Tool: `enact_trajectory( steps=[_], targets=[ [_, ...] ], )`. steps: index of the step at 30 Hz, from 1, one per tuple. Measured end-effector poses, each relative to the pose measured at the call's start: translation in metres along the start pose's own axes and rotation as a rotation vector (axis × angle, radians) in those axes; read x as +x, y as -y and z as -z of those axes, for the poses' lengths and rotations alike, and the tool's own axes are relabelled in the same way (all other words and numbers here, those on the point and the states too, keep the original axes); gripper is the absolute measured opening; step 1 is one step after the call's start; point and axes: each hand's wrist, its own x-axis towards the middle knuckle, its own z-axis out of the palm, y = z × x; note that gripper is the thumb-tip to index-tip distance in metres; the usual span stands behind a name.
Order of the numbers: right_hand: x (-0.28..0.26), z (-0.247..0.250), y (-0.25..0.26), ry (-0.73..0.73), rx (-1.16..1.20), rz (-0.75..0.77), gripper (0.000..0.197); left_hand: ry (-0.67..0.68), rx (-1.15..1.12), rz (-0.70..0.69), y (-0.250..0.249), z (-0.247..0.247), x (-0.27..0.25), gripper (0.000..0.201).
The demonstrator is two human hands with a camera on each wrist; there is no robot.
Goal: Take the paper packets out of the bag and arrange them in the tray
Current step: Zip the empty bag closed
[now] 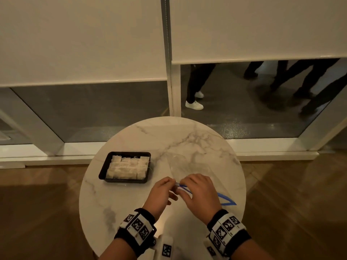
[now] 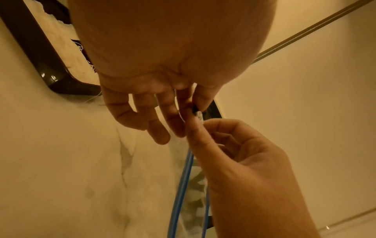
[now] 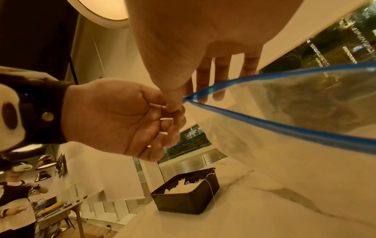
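A clear zip bag with a blue zip strip lies on the round marble table, its mouth gaping towards me. My left hand pinches the bag's near-left corner between thumb and forefinger. My right hand pinches the zip end right beside it. In the left wrist view the two pinches meet at the bag's corner. No packet shows inside the bag in the right wrist view. The black tray at the left holds several white paper packets in rows.
The table's edge curves close to the right of the blue strip. Behind the table are floor-length windows with blinds, and people's legs show beyond the glass. Wooden floor surrounds the table. A person stands at a desk far off.
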Motion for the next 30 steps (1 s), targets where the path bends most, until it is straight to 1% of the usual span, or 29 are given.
enact_trajectory(
  steps=[2,6,8,9,10,11,12,13,14,15,16,18,19,20,21,23,24,25,26,27,28,29,30],
  targets=[
    [-0.003,-0.001,0.007,-0.014,0.014,-0.008,0.015,0.026,-0.022,0.016,-0.004,0.003,-0.009,0.027],
    [-0.002,0.003,0.012,-0.068,0.004,0.012,0.008,0.089,-0.107,0.043,-0.011,0.010,-0.019,0.026],
    [-0.001,0.008,0.012,-0.069,0.017,-0.001,0.010,0.055,-0.067,-0.002,-0.010,0.017,-0.018,0.024],
    [0.001,0.011,0.010,-0.071,0.046,-0.014,0.009,0.003,-0.030,-0.058,-0.007,0.023,-0.016,0.019],
    [0.002,0.015,0.010,-0.063,0.078,-0.027,0.008,-0.053,0.066,-0.140,-0.004,0.030,-0.014,0.012],
    [0.004,0.019,0.009,-0.045,0.105,-0.028,0.011,-0.093,0.253,-0.245,-0.002,0.039,-0.011,0.023],
    [0.007,0.024,0.009,-0.012,0.121,-0.018,0.013,-0.090,0.516,-0.344,0.001,0.049,-0.008,0.049],
    [0.011,0.028,0.010,0.019,0.135,0.006,0.015,-0.042,0.749,-0.413,0.003,0.056,-0.001,0.072],
    [0.015,0.033,0.013,0.041,0.155,0.034,0.016,0.019,0.927,-0.458,0.002,0.059,0.005,0.082],
    [0.019,0.036,0.016,0.044,0.186,0.060,0.016,0.078,1.016,-0.481,0.000,0.058,0.009,0.079],
    [0.023,0.038,0.020,0.034,0.221,0.074,0.015,0.118,1.005,-0.475,-0.001,0.057,0.014,0.065],
    [0.029,0.040,0.027,-0.018,0.247,0.068,0.009,0.153,0.788,-0.429,-0.004,0.051,0.017,0.022],
    [0.031,0.042,0.028,-0.058,0.222,0.052,0.009,0.153,0.669,-0.408,-0.004,0.050,0.018,0.008],
    [0.031,0.043,0.026,-0.101,0.181,0.015,0.014,0.132,0.587,-0.406,-0.004,0.051,0.018,0.009],
    [0.030,0.044,0.020,-0.140,0.136,-0.056,0.027,0.114,0.535,-0.415,-0.003,0.053,0.017,0.012],
    [0.024,0.048,0.001,-0.195,0.071,-0.302,0.057,0.082,0.398,-0.375,-0.003,0.061,0.014,0.015],
    [0.020,0.048,-0.010,-0.203,0.107,-0.457,0.071,0.064,0.321,-0.323,-0.004,0.065,0.012,0.017],
    [0.016,0.048,-0.020,-0.186,0.219,-0.613,0.085,0.054,0.245,-0.275,-0.004,0.070,0.010,0.018],
    [0.012,0.047,-0.028,-0.139,0.403,-0.754,0.098,0.054,0.176,-0.234,-0.005,0.072,0.008,0.018],
    [0.009,0.044,-0.033,-0.059,0.627,-0.861,0.105,0.065,0.119,-0.203,-0.005,0.074,0.008,0.018],
    [0.008,0.041,-0.034,0.053,0.843,-0.922,0.104,0.083,0.067,-0.171,-0.006,0.075,0.008,0.018],
    [0.008,0.039,-0.033,0.164,1.016,-0.946,0.094,0.105,0.007,-0.135,-0.006,0.076,0.009,0.018],
    [0.009,0.036,-0.031,0.235,1.127,-0.945,0.080,0.130,-0.043,-0.103,-0.007,0.077,0.010,0.019]
  ],
)
